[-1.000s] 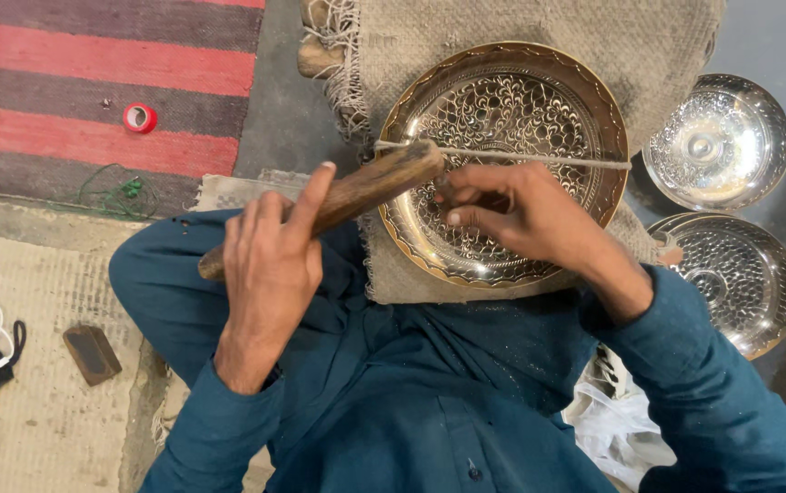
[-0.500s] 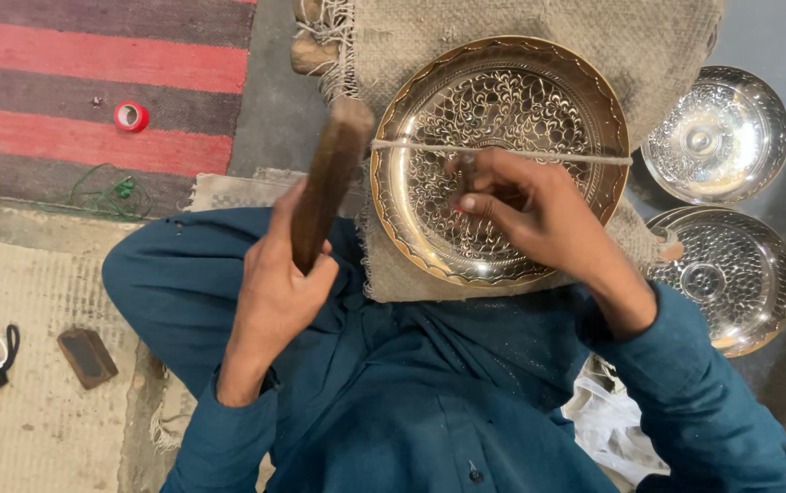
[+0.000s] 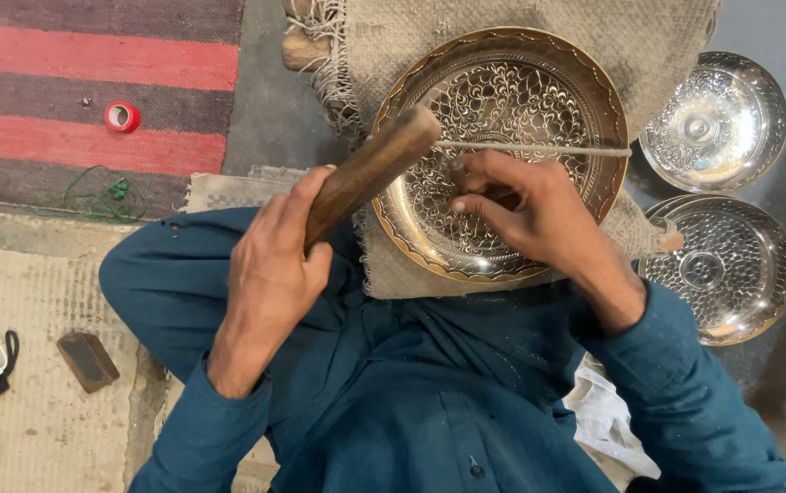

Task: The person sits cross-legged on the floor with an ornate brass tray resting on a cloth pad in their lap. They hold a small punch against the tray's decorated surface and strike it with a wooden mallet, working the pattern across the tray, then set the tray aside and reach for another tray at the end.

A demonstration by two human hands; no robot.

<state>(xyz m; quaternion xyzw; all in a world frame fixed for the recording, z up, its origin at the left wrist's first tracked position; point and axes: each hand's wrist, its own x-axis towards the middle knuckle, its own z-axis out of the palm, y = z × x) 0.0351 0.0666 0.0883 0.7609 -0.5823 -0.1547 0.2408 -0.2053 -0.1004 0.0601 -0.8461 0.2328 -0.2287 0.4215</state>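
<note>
- Since half a second ago the wooden mallet (image 3: 370,173) has been tipping from nearly upright to a slant, its head now lying over the left rim of the engraved brass plate (image 3: 594,100); the plate is staying where it was
- The left hand (image 3: 269,274) is wrapping its fingers tight around the mallet's lower end; that end is hiding inside the fist
- The right hand (image 3: 525,205) is pinching a small upright tool (image 3: 456,169) between thumb and fingertips on the plate's middle; only the tool's top is showing, its tip being covered by the fingers
- A thin string (image 3: 539,149) is running across the plate just above the pinch; its left end is passing behind the mallet head
- The plate is sitting on burlap cloth (image 3: 521,27); its near rim is partly covered by the right wrist
- Right of the pinching hand, two silver bowls (image 3: 717,123) are lying near each other; the lower one is being partly overlapped by the burlap corner
- Far left of the fist, a red tape roll (image 3: 121,116) is lying on the striped rug (image 3: 46,64)
</note>
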